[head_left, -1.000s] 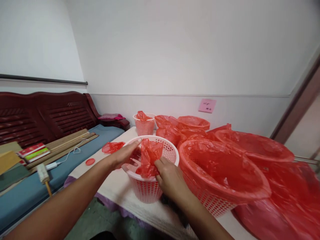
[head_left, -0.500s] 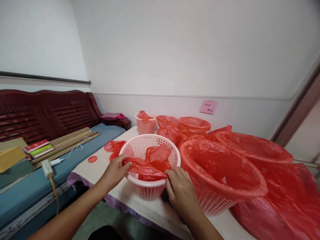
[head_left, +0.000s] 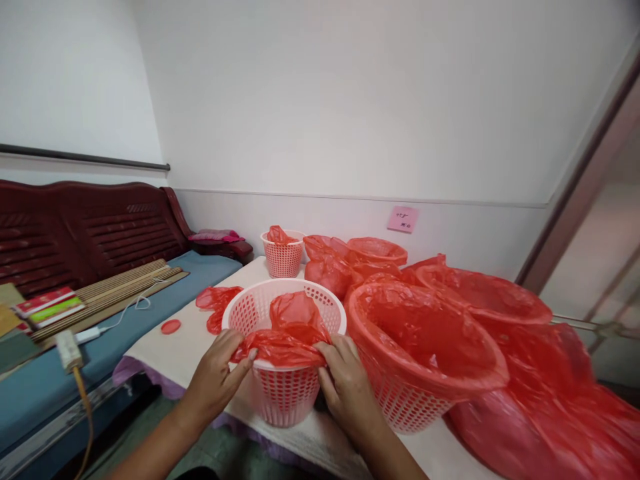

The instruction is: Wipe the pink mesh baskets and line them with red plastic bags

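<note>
Your left hand [head_left: 216,377] and right hand [head_left: 346,390] are both closed, holding the red bag [head_left: 280,350] at the near rim of the white basket [head_left: 283,400].

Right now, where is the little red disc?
In the head view, the small red disc lies on the white tablecloth toward the left, just left of a crumpled red plastic bag, beside the plastic mesh basket.
</note>
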{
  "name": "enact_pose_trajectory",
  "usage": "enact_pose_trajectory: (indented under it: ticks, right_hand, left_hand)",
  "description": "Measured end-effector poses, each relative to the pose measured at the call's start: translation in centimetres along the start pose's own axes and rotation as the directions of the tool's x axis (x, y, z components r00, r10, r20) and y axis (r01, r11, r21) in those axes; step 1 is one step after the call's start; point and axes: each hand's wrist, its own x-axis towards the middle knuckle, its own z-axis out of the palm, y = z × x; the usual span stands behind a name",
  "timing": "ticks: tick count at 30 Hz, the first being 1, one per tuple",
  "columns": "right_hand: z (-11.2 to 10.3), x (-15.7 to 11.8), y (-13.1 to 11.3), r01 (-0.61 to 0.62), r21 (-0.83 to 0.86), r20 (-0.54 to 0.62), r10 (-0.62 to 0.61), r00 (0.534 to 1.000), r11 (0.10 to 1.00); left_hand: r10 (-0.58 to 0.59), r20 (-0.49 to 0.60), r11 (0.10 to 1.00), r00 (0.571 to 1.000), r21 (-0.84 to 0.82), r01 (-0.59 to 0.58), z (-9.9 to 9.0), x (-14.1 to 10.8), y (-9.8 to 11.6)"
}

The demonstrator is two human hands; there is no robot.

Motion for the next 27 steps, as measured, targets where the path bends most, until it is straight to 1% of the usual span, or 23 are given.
enact_pose_trajectory:
  ticks: [2,4,7,9,11,13,16,18,20,22,27]
  right_hand:
    - [-0.3,-0.5,-0.5,0.015,0.005,-0.025,-0.015,1.0,1.0]
    - [-0.4,-1.3,-0.8,0.036,0.007,-0.024,-0.035,0.999,0.999]
    - [0.1,-2.5,-0.7,0.056,0.005,-0.017,-0.056,0.998,0.998]
    - [0.6,-3.2,-0.5,0.049,-0.014,-0.035,-0.049,0.998,0.999]
    - [1.1,-3.7,-0.2,0.024,-0.051,-0.079,-0.028,0.997,0.998]
    - [1.4,-4.0,0.0,-0.002,-0.102,-0.151,-0.013,0.988,0.995]
    - [1.3,-4.2,0.3,-0.007,-0.185,-0.236,-0.037,0.971,0.983]
    - [1.0,-4.1,0.3,-0.003,-0.226,-0.257,-0.056,0.965,0.974]
    - [0.6,-3.9,0.2,-0.006,-0.243,-0.258,-0.058,0.964,0.97]
    - [0.4,-3.7,0.1,-0.013,-0.238,-0.247,-0.047,0.968,0.971]
    - [0.3,-3.7,0.1,-0.006,-0.227,-0.237,-0.049,0.97,0.974]
  left_hand:
    - [-0.003,-0.005,1.0,1.0,-0.001,0.003,-0.5,-0.9,0.6]
    - [0.011,0.008,1.0,1.0,-0.007,-0.011,-0.7,-2.3,0.9]
    - [0.023,0.029,1.0,0.999,-0.022,-0.022,-0.7,-4.4,0.7]
    - [0.011,0.033,0.999,0.999,-0.052,-0.01,-0.8,-5.2,0.4]
    - [-0.029,0.022,0.994,0.999,-0.101,0.031,-1.0,-5.4,0.3]
    - [-0.099,0.011,0.981,0.995,-0.166,0.1,-1.4,-5.3,0.5]
    - [-0.193,0.014,0.949,0.981,-0.253,0.19,-1.9,-5.2,0.9]
    - [-0.242,0.015,0.932,0.97,-0.274,0.237,-2.0,-5.5,0.8]
    - [-0.265,0.006,0.93,0.964,-0.261,0.257,-1.9,-6.0,0.4]
    - [-0.235,-0.018,0.948,0.972,-0.223,0.225,-1.6,-6.5,-0.2]
    - [-0.096,-0.089,0.994,0.991,-0.063,0.09,-1.4,-7.0,-1.0]
